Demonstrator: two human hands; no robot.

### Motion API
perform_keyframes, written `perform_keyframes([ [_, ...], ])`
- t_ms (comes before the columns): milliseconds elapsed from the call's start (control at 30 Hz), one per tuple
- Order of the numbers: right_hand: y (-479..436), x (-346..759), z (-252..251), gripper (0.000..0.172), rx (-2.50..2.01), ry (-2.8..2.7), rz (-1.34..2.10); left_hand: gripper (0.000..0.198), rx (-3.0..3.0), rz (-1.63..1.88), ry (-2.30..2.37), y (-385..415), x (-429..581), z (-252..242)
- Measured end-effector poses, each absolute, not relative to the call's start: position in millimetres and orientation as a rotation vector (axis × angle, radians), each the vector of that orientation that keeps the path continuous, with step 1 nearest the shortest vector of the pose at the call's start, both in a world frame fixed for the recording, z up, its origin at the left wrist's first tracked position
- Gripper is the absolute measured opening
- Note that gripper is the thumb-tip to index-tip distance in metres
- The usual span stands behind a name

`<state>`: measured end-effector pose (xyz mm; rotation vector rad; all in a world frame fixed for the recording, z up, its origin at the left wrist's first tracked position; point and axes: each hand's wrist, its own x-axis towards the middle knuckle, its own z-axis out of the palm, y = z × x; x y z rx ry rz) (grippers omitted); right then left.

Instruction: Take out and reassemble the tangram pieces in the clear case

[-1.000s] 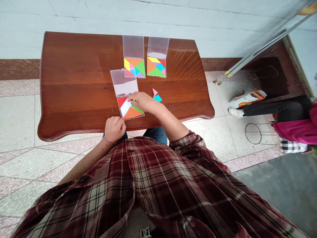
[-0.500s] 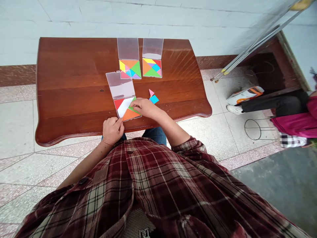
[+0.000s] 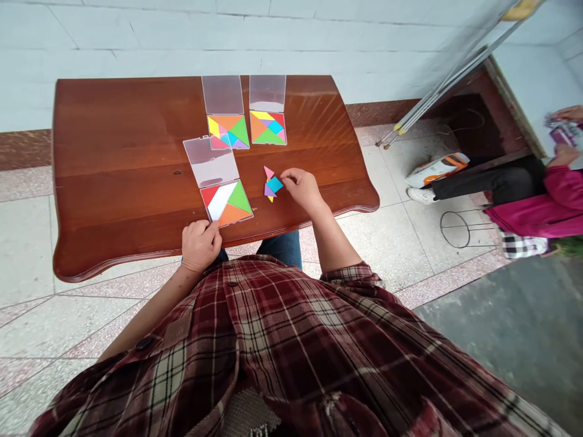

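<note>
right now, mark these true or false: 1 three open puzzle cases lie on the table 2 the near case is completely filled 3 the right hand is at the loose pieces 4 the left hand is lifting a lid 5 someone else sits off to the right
1. True: three open cases lie on the table: two far cases and the near case.
2. False: the near case shows a bare white gap beside its red, green and orange pieces.
3. True: the right hand touches the loose pieces.
4. False: the left hand rests at the table edge by the near case's corner.
5. True: a person in pink is there.
</note>
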<state>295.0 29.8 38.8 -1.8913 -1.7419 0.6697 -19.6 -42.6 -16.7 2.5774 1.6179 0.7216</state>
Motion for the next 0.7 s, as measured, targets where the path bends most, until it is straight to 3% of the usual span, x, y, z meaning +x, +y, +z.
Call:
perform_keyframes([
  [233, 32, 290, 34, 0.030, -2.052, -1.752, 0.636, 0.023, 2.567, 0.763, 1.637, -43, -19, -17],
  [433, 37, 268, 43, 0.046, -2.226, -1.794, 0.691, 0.022, 2.563, 0.752, 1.619, -43, -19, -16],
  [600, 41, 270, 49, 0.037, -2.324, -1.844, 0.700, 0.021, 2.557, 0.752, 1.621, -43, -19, -17],
  [700, 40, 275, 50, 0.040, -2.368, -1.848, 0.681, 0.020, 2.546, 0.755, 1.610, -43, -19, -17],
])
